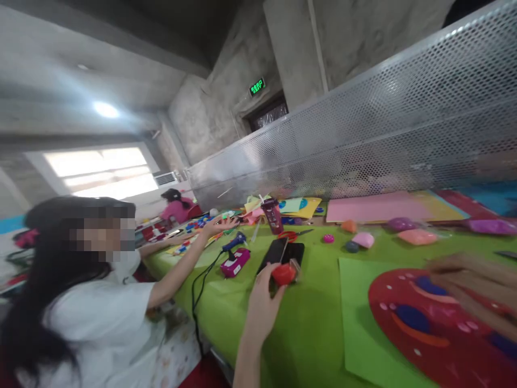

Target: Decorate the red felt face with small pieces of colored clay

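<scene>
STEP: your left hand (pixel 262 302) pinches a red clay lump (pixel 283 274) at frame centre, above the green table (pixel 311 334); right hand (pixel 464 280) blurred, grip unclear | NEXT: likely needs steady carrying toward the red disc (pixel 424 323)

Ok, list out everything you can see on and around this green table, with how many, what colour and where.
table: one, green cover, runs across the view
red lump: one, red, in the left hand's grip
phone: one, black, flat behind the red lump
red oval board: one, red with blue and orange shapes, on a green sheet at right
glue gun: one, blue, corded, beside a magenta box
cup: one, dark red, upright mid-table
clay lumps: several, pink, orange, purple, dark, far side
paper sheets: several, pink and yellow, by the mesh screen
co-worker: one, white top, seated left
left hand: one, holding the red lump
right hand: one, blurred, over the board
</scene>
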`<state>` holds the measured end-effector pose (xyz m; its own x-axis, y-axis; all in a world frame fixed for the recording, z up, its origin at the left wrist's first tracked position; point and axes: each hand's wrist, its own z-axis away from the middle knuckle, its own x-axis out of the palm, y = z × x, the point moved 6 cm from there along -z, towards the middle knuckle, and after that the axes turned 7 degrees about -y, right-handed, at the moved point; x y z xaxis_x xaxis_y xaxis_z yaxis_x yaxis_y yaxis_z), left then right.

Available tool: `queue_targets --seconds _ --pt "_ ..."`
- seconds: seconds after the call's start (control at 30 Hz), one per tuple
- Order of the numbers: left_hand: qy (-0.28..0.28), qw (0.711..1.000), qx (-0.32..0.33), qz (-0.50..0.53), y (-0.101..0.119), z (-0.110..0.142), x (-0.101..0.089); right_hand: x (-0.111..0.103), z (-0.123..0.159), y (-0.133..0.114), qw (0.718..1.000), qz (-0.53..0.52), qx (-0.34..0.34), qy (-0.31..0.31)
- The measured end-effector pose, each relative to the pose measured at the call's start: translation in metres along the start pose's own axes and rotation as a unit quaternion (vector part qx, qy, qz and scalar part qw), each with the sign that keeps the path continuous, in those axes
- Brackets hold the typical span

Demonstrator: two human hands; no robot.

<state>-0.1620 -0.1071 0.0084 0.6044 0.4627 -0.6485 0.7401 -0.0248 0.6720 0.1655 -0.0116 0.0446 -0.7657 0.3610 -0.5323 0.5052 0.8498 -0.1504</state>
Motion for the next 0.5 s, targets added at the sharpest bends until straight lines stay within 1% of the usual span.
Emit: queue_targets --seconds 0.03,0.1,0.13,0.17,0.2,0.27,0.3,0.33,0.43,0.47,0.5 --pt "-0.005 1.000 -0.007 -0.011 -0.008 0.000 0.006 0.000 0.005 -0.002 1.000 0.007 -0.017 0.007" --pt "-0.029 0.999 -0.011 -0.030 -0.012 0.000 0.015 -0.001 0.011 -0.006 0.997 0.030 -0.072 0.013" --pt "-0.037 0.999 -0.010 -0.036 -0.011 0.001 0.017 -0.001 0.013 -0.011 0.992 0.046 -0.119 0.007" --pt "-0.041 0.998 -0.007 -0.042 -0.009 0.001 0.016 0.000 0.015 -0.017 0.981 0.069 -0.183 -0.004" --pt "-0.042 0.998 -0.002 -0.047 -0.006 0.002 0.015 0.001 0.016 -0.025 0.962 0.095 -0.256 -0.017" --pt "-0.041 0.998 0.007 -0.056 -0.003 0.002 0.013 0.001 0.018 -0.042 0.910 0.146 -0.385 -0.038" --pt "-0.039 0.997 0.006 -0.059 -0.003 0.002 0.012 -0.002 0.016 -0.048 0.894 0.162 -0.416 -0.039" --pt "-0.037 0.997 0.003 -0.061 -0.004 0.002 0.012 -0.006 0.012 -0.052 0.892 0.165 -0.419 -0.040" --pt "-0.033 0.997 -0.009 -0.063 -0.007 0.002 0.014 -0.017 -0.002 -0.063 0.909 0.150 -0.383 -0.063" --pt "-0.033 0.998 -0.011 -0.061 -0.007 0.002 0.015 -0.020 -0.005 -0.065 0.922 0.138 -0.356 -0.064" --pt "-0.035 0.998 -0.014 -0.059 -0.007 0.003 0.016 -0.023 -0.009 -0.063 0.941 0.125 -0.308 -0.058"
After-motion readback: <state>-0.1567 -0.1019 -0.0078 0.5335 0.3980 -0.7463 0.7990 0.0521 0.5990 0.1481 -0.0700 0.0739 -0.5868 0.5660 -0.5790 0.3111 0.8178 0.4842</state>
